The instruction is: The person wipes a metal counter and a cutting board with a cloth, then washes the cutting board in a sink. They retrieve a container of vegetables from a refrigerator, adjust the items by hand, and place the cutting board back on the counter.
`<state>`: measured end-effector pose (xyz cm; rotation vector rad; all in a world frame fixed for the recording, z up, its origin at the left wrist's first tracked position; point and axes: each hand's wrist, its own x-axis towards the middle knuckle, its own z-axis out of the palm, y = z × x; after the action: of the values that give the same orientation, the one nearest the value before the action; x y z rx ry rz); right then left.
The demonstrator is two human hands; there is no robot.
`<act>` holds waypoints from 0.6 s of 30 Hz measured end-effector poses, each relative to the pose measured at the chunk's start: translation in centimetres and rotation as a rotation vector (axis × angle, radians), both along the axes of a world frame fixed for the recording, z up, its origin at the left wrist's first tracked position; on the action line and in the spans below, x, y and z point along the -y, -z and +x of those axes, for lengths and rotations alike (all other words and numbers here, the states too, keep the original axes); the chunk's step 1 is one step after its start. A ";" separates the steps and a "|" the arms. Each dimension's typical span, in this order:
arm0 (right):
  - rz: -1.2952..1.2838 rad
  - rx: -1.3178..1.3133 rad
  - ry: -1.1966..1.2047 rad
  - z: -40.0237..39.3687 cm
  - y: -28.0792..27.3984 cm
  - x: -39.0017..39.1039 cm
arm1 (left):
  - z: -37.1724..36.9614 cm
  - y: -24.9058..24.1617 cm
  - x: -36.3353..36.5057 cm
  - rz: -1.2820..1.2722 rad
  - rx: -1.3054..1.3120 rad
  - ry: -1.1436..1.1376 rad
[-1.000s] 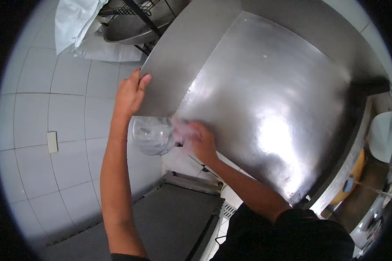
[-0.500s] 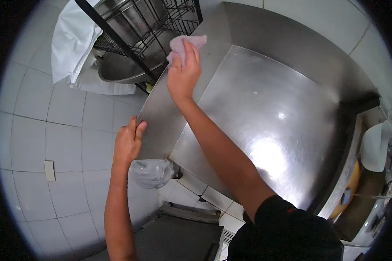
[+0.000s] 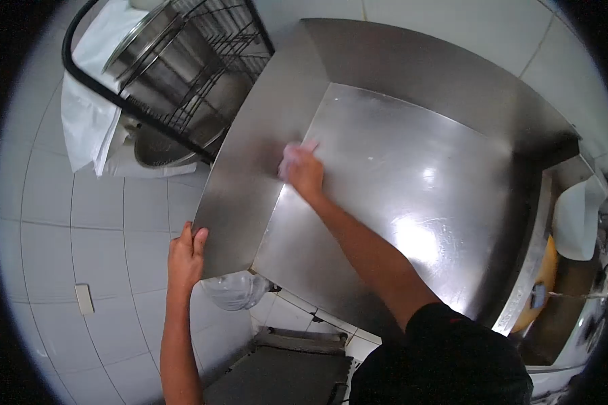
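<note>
A pink cloth (image 3: 290,159) is pressed by my right hand (image 3: 307,177) against the steel side panel, low down where it meets the flat steel surface (image 3: 371,196). My left hand (image 3: 186,258) grips the outer edge of that side panel (image 3: 240,202) near its front corner, with the thumb on the inner face and the fingers at the rim. Bright reflections show on the flat steel to the right of my right arm.
A black wire rack (image 3: 233,40) with a steel pot (image 3: 165,67) and a large metal bowl (image 3: 159,145) stands beyond the panel. A clear plastic bag (image 3: 236,291) hangs under the front corner. White containers (image 3: 577,223) lie at the right.
My right hand has moved with the cloth from the panel's top edge down to its lower inner side. My left hand still holds the edge. The view has shifted slightly.
</note>
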<state>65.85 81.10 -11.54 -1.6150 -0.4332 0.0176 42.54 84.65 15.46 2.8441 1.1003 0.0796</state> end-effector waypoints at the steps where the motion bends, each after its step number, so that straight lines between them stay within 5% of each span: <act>1: -0.126 -0.123 -0.169 -0.6 0.2 1.4 | 0.0 0.1 -0.1 -0.021 0.010 0.007; 4: 0.110 -0.361 -0.207 0.7 -5.7 3.9 | 0.0 0.2 -0.5 -0.070 0.001 0.013; 8: 0.266 -0.226 0.065 2.2 -11.8 0.8 | -0.2 0.2 -0.3 -0.094 0.021 0.012; 14: 0.262 -0.042 0.278 7.0 -8.4 -3.6 | -0.6 0.6 -1.1 -0.103 -0.023 -0.029; 18: 0.235 -0.087 0.089 7.7 -8.0 -0.4 | 0.0 0.2 -0.8 -0.133 -0.007 -0.027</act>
<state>73.59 81.48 -3.56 -1.3951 -0.2845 -0.0295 42.59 85.42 15.28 2.7148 1.1017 -0.0014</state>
